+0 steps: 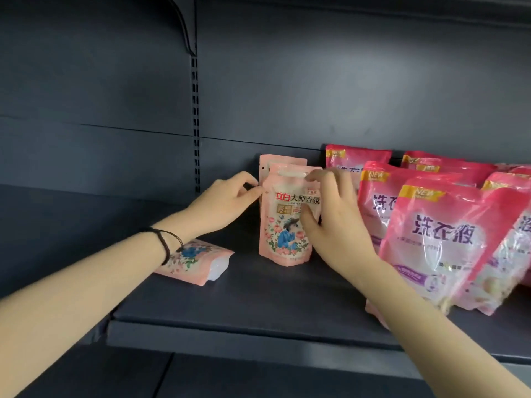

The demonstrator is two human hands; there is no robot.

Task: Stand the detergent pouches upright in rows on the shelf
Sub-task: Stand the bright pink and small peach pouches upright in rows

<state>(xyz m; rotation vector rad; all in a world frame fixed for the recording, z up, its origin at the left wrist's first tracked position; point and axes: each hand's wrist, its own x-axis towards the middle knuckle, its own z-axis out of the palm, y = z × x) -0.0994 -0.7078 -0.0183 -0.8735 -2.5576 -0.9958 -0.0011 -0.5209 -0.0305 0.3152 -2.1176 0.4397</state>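
two pale pink pouches stand upright near the middle of the dark shelf (244,300), one right behind the other. the front pouch (283,225) shows a floral print with a figure in blue; only the top strip of the back pouch (283,161) shows above it.

the left hand (227,201) reaches in from the left, thumb and forefinger closed together on the front pouch's left edge, near the top. the right hand (336,225) grips the same pouch from the right: its fingers (324,179) curl over the top right corner and the thumb presses on the printed face.

a third pouch, the flat pouch (201,261), lies on its side on the shelf to the left, partly hidden under the left forearm, which wears a dark bracelet (166,245).

to the right, just beside the right hand, larger deep pink bags (442,234) stand in rows, the front ones leaning.
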